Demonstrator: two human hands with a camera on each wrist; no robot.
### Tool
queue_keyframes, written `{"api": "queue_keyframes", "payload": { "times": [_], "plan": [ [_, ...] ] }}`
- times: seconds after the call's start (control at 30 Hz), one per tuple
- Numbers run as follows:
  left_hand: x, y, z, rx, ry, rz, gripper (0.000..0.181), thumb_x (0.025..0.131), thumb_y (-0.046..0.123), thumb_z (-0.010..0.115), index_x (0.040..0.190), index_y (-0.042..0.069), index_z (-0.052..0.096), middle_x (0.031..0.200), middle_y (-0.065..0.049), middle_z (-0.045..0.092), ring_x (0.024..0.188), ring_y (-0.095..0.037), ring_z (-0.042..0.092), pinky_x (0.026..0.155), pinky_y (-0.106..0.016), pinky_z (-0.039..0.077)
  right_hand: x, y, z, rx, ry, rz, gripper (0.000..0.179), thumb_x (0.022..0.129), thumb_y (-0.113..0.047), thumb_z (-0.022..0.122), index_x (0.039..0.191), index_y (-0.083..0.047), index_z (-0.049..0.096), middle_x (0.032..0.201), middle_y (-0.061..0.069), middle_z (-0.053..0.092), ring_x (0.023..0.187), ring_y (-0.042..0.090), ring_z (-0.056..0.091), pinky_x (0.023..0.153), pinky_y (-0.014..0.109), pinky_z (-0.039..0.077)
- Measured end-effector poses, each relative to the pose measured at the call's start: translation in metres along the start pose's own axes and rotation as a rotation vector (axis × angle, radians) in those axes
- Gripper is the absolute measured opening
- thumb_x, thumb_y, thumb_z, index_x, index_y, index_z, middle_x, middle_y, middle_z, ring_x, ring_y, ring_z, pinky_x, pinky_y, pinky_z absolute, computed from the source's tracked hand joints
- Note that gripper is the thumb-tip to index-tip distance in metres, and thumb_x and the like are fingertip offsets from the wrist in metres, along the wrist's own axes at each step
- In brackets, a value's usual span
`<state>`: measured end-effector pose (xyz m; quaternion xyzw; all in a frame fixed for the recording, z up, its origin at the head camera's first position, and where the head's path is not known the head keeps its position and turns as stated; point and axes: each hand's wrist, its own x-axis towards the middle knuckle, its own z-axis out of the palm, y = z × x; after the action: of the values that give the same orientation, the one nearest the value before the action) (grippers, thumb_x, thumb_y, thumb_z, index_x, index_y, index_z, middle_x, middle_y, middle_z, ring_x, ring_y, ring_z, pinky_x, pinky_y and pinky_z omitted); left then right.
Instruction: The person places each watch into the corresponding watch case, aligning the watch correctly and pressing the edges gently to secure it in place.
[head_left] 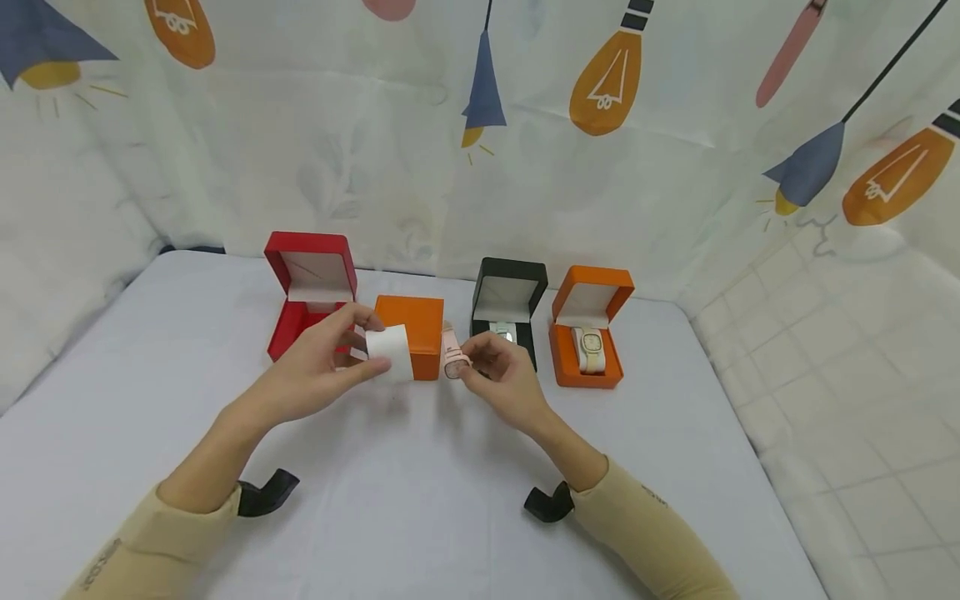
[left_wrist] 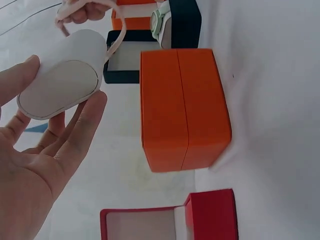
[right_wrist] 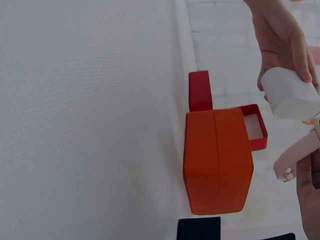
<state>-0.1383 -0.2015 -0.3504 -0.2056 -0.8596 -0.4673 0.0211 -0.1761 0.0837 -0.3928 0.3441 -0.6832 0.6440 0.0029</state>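
Note:
My left hand (head_left: 318, 367) holds a white oval watch cushion (head_left: 392, 352) between thumb and fingers, over the front of a shut orange box (head_left: 423, 321). In the left wrist view the cushion's flat rounded end (left_wrist: 60, 90) faces the camera. Just right of it, my right hand (head_left: 510, 383) pinches a pink watch (head_left: 455, 363) by its case. The pink strap (right_wrist: 297, 154) hangs in a curved loop with its buckle showing in the right wrist view. Both things are held above the table, close to each other.
Behind my left hand stands an open red box (head_left: 288, 329). Right of the shut box are an open dark green box (head_left: 525, 283) with a pale green watch (head_left: 502, 331) and an open orange box (head_left: 588, 382) with a cream watch (head_left: 592, 343). A patterned curtain (head_left: 300, 150) hangs behind the table.

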Motion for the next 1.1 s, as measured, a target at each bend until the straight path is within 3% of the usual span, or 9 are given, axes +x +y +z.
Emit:
{"api": "queue_keyframes", "payload": {
  "times": [0.17, 0.53, 0.77, 1.1],
  "plan": [
    [0.004, 0.001, 0.008, 0.024, 0.001, 0.003, 0.043, 0.093, 0.019, 0.079, 0.125, 0.015, 0.051, 0.118, -0.002, 0.062, 0.095, -0.021, 0.067, 0.077, -0.037, 0.061, 0.002, 0.0, -0.001, -0.006, -0.004, 0.014, 0.016, 0.094, 0.006, 0.066, 0.109, 0.007, 0.063, 0.104, 0.016, 0.063, 0.094, 0.024, 0.059, 0.088, 0.027, 0.056],
    [0.013, 0.0, 0.027, -0.056, -0.016, -0.017, 0.044, 0.094, 0.02, 0.078, 0.129, 0.014, 0.052, 0.128, -0.005, 0.059, 0.103, -0.024, 0.067, 0.083, -0.041, 0.061, 0.002, 0.001, -0.003, 0.01, 0.001, 0.038, 0.017, 0.098, 0.006, 0.062, 0.115, 0.007, 0.062, 0.11, 0.017, 0.063, 0.1, 0.025, 0.059, 0.092, 0.029, 0.055],
    [0.017, -0.003, 0.033, -0.083, 0.002, -0.065, 0.045, 0.096, 0.026, 0.075, 0.131, 0.013, 0.051, 0.131, -0.006, 0.056, 0.105, -0.028, 0.066, 0.081, -0.038, 0.061, 0.003, 0.001, -0.003, 0.035, -0.003, 0.037, 0.018, 0.099, 0.004, 0.061, 0.117, 0.007, 0.061, 0.112, 0.015, 0.062, 0.103, 0.025, 0.057, 0.095, 0.032, 0.055],
    [0.019, -0.005, 0.037, -0.116, -0.025, -0.094, 0.044, 0.096, 0.027, 0.075, 0.131, 0.014, 0.052, 0.132, -0.008, 0.055, 0.108, -0.031, 0.064, 0.083, -0.04, 0.06, 0.002, 0.003, -0.005, 0.017, -0.009, 0.017, 0.019, 0.099, 0.007, 0.06, 0.118, 0.007, 0.06, 0.113, 0.018, 0.061, 0.104, 0.026, 0.057, 0.093, 0.031, 0.055]
  ]
}}
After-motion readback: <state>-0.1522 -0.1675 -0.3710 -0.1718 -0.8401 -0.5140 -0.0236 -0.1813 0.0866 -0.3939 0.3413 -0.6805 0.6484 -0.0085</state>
